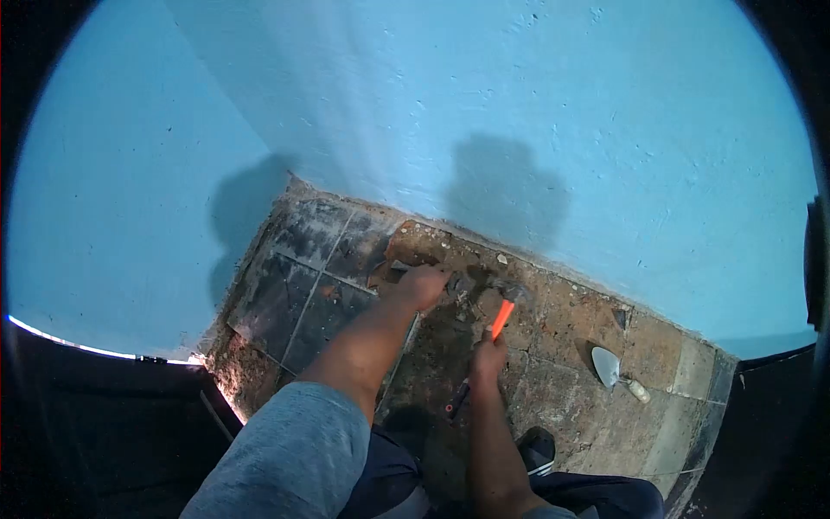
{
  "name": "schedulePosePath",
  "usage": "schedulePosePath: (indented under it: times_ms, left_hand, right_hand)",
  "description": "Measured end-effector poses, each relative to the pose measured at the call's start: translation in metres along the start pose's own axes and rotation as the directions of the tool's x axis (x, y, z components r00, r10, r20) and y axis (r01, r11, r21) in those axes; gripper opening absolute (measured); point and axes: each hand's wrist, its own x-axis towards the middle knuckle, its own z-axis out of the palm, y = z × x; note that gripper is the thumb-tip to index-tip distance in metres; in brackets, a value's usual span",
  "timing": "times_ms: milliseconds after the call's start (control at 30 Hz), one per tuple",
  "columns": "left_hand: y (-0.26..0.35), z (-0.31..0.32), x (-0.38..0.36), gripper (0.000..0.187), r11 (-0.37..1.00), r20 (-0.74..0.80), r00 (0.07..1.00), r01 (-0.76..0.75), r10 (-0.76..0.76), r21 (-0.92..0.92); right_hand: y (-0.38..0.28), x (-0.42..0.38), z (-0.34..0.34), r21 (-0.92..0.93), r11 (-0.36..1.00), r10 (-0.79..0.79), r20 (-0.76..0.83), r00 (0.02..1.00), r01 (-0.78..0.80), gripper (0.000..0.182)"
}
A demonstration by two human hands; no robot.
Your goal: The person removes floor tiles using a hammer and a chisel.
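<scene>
My right hand [489,356] grips a hammer by its orange and black handle [503,318]. The hammer's dark head is up near the broken floor, to the right of my left hand. My left hand [425,287] is closed in a fist, low over the edge where dark tiles give way to bare, crumbled bedding. A grey metal chisel [399,266] sticks out on the left side of that fist; most of it is hidden by the fingers. Loose chips and rubble [467,290] lie between the two hands.
A trowel [606,367] with a pale handle lies on the floor to the right. Dark tiles [277,290] cover the left corner. Blue walls [605,173] rise behind and to the left. My shoe [537,448] is at the bottom.
</scene>
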Motion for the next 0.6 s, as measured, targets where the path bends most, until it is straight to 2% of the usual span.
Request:
schedulePosePath:
  times_ms: [67, 100, 200, 400, 467, 500, 567, 600]
  left_hand:
    - [0.013, -0.022, -0.014, 0.063, 1.000, 0.041, 0.999, -0.009, 0.009, 0.001]
    - [0.009, -0.018, -0.011, 0.064, 1.000, 0.019, 1.000, -0.009, 0.009, 0.011]
    - [-0.002, -0.007, -0.002, 0.065, 1.000, -0.023, 1.000, 0.010, -0.010, 0.023]
    - [0.000, -0.027, 0.005, 0.066, 0.988, -0.015, 0.990, 0.142, -0.143, -0.056]
    - [0.004, -0.041, 0.005, 0.065, 0.974, 0.046, 0.980, 0.196, -0.192, -0.117]
    - [0.002, -0.039, 0.006, 0.064, 0.974, 0.019, 0.982, 0.188, -0.187, -0.127]
    - [-0.002, -0.032, 0.011, 0.063, 0.974, -0.036, 0.983, 0.171, -0.178, -0.147]
    - [-0.004, -0.025, 0.014, 0.057, 0.975, -0.118, 0.976, 0.163, -0.182, -0.152]
  right_hand:
    - [-0.014, 0.005, -0.013, -0.012, 0.987, 0.159, 0.020, 0.987, -0.159, 0.035]
    - [-0.010, 0.009, -0.012, 0.038, 0.992, 0.120, -0.020, 0.993, -0.119, 0.033]
    - [-0.007, 0.015, -0.021, 0.099, 0.980, 0.176, -0.005, 0.984, -0.175, 0.032]
    - [-0.072, -0.004, -0.032, 0.236, 0.946, 0.225, 0.020, 0.974, -0.223, 0.033]
    - [-0.096, -0.005, -0.038, 0.316, 0.938, 0.150, 0.011, 0.989, -0.146, 0.033]
    - [-0.107, -0.004, -0.041, 0.354, 0.929, 0.113, 0.004, 0.994, -0.107, 0.033]
    - [-0.127, 0.004, -0.045, 0.379, 0.923, -0.021, -0.119, 0.993, 0.065, 0.034]
    - [-0.135, 0.009, -0.047, 0.383, 0.912, -0.084, -0.181, 0.980, 0.149, 0.035]
